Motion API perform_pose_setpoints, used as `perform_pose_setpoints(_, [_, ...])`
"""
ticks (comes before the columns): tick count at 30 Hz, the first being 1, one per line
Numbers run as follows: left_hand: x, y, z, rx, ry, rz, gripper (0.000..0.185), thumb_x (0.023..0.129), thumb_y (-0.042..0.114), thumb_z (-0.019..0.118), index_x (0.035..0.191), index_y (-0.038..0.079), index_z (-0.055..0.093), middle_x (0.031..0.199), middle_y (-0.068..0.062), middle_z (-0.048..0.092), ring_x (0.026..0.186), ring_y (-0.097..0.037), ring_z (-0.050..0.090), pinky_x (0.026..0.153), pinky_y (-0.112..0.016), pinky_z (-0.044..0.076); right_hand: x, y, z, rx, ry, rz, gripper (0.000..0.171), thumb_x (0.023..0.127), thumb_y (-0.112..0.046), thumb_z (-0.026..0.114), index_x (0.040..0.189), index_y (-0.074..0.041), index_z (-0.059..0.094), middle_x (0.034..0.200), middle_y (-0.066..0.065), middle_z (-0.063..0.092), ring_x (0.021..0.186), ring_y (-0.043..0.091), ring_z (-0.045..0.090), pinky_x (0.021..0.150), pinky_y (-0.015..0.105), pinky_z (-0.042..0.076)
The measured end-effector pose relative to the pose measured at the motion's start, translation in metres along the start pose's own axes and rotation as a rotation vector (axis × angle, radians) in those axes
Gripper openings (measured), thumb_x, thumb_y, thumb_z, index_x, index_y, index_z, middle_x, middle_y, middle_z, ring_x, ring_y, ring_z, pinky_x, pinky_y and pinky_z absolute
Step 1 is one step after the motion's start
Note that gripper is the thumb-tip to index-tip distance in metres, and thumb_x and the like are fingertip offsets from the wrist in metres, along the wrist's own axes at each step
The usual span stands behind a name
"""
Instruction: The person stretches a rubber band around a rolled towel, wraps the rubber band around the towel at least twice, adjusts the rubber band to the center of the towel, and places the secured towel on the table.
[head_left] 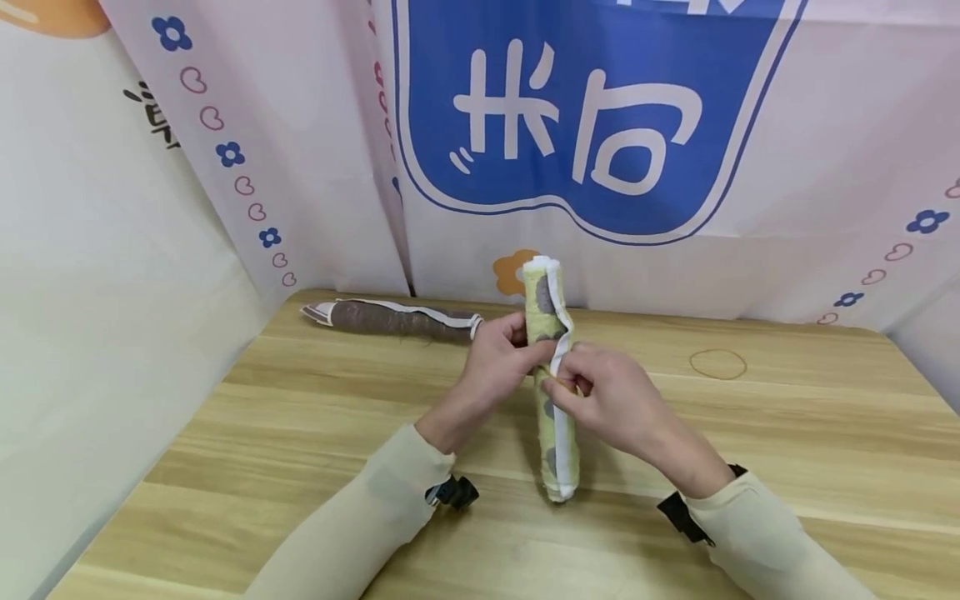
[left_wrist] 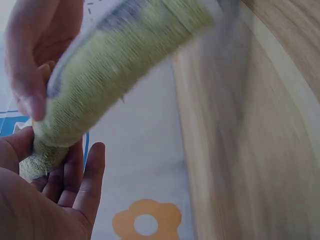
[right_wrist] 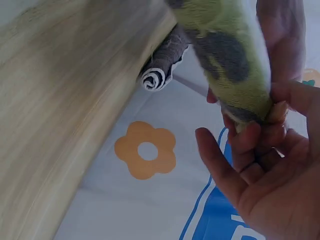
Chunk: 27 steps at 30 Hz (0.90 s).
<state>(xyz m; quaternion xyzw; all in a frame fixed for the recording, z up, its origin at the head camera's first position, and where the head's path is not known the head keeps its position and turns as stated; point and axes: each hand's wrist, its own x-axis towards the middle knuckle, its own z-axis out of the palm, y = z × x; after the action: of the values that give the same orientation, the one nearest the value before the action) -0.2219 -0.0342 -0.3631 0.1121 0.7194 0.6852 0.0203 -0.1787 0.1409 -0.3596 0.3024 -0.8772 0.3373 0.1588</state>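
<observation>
A rolled yellow-green towel [head_left: 551, 433] with grey spots and a white edge stands lengthwise above the table. My left hand [head_left: 498, 354] grips its middle from the left, thumb across the front and fingers behind. From the other side my right hand [head_left: 615, 396] pinches a thin yellowish rubber band [head_left: 547, 377] against the roll's middle; most of the band is hidden by fingers. The towel [left_wrist: 100, 75] narrows and bends near the fingers in the left wrist view. In the right wrist view, fingers of both hands meet at the towel [right_wrist: 225, 60].
A brown rolled towel [head_left: 397, 319] with a white edge lies at the table's back left. To the right, a loose rubber band [head_left: 718, 378] lies on the wooden table [head_left: 787, 433]. Behind the table hangs a printed cloth [head_left: 825, 167].
</observation>
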Motion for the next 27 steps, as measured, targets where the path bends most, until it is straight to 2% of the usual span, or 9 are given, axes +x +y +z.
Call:
perform_pose_setpoints(5, [0.0, -0.001, -0.002, 0.006, 0.005, 0.03, 0.023, 0.091, 0.004, 0.078, 0.112, -0.004, 0.076, 0.091, -0.01, 0.076, 0.077, -0.014, 0.067, 0.066, -0.025, 0.056, -0.001, 0.004, 0.002, 0.161, 0.064, -0.004, 0.023, 0.098, -0.003, 0.075, 0.079, -0.015, 0.07, 0.077, -0.007, 0.052, 0.068, 0.011, 0.049, 0.059, 0.028, 0.043])
perform_pose_setpoints(9, [0.004, 0.001, -0.005, -0.033, -0.024, 0.061, 0.027, 0.091, 0.006, 0.079, 0.117, -0.003, 0.075, 0.096, -0.011, 0.077, 0.082, -0.016, 0.069, 0.07, -0.027, 0.057, -0.001, 0.007, -0.001, 0.302, 0.089, 0.1, 0.014, 0.101, -0.006, 0.072, 0.09, -0.011, 0.077, 0.08, -0.003, 0.055, 0.07, 0.015, 0.051, 0.061, 0.028, 0.044])
perform_pose_setpoints(12, [0.008, 0.0, -0.01, -0.128, -0.112, 0.045, 0.036, 0.095, 0.006, 0.074, 0.129, -0.005, 0.069, 0.107, -0.012, 0.076, 0.089, -0.016, 0.071, 0.077, -0.031, 0.06, 0.0, 0.009, -0.005, 0.363, 0.084, 0.213, 0.014, 0.104, -0.011, 0.069, 0.093, -0.008, 0.077, 0.083, 0.001, 0.059, 0.075, 0.016, 0.055, 0.065, 0.027, 0.047])
perform_pose_setpoints(16, [0.014, -0.004, -0.019, -0.297, -0.299, 0.014, 0.044, 0.099, 0.003, 0.061, 0.141, -0.01, 0.055, 0.118, -0.012, 0.072, 0.098, -0.017, 0.07, 0.089, -0.037, 0.06, 0.001, 0.009, -0.01, 0.519, 0.072, 0.354, 0.019, 0.107, -0.014, 0.066, 0.099, 0.002, 0.073, 0.092, 0.005, 0.067, 0.087, 0.017, 0.063, 0.078, 0.028, 0.056])
perform_pose_setpoints(20, [0.018, -0.01, -0.027, -0.398, -0.446, 0.017, 0.047, 0.101, 0.0, 0.053, 0.146, -0.014, 0.045, 0.119, -0.008, 0.07, 0.103, -0.017, 0.07, 0.092, -0.036, 0.059, 0.003, 0.007, -0.015, 0.702, 0.038, 0.422, 0.022, 0.109, -0.012, 0.061, 0.104, 0.008, 0.069, 0.097, 0.005, 0.069, 0.093, 0.016, 0.067, 0.088, 0.032, 0.059])
perform_pose_setpoints(24, [0.018, -0.013, -0.032, -0.426, -0.509, 0.03, 0.045, 0.099, -0.001, 0.053, 0.14, -0.017, 0.048, 0.112, -0.007, 0.07, 0.098, -0.017, 0.07, 0.088, -0.033, 0.059, 0.006, 0.006, -0.016, 0.766, -0.009, 0.418, 0.02, 0.109, -0.01, 0.059, 0.102, 0.005, 0.071, 0.098, 0.005, 0.07, 0.093, 0.015, 0.069, 0.09, 0.034, 0.059])
perform_pose_setpoints(27, [0.016, -0.012, -0.032, -0.43, -0.483, 0.009, 0.033, 0.097, 0.001, 0.056, 0.126, -0.014, 0.06, 0.105, -0.007, 0.071, 0.09, -0.016, 0.071, 0.083, -0.031, 0.059, 0.006, 0.006, -0.014, 0.75, -0.024, 0.405, 0.018, 0.108, -0.012, 0.062, 0.102, 0.002, 0.072, 0.101, 0.007, 0.071, 0.095, 0.018, 0.07, 0.091, 0.036, 0.059])
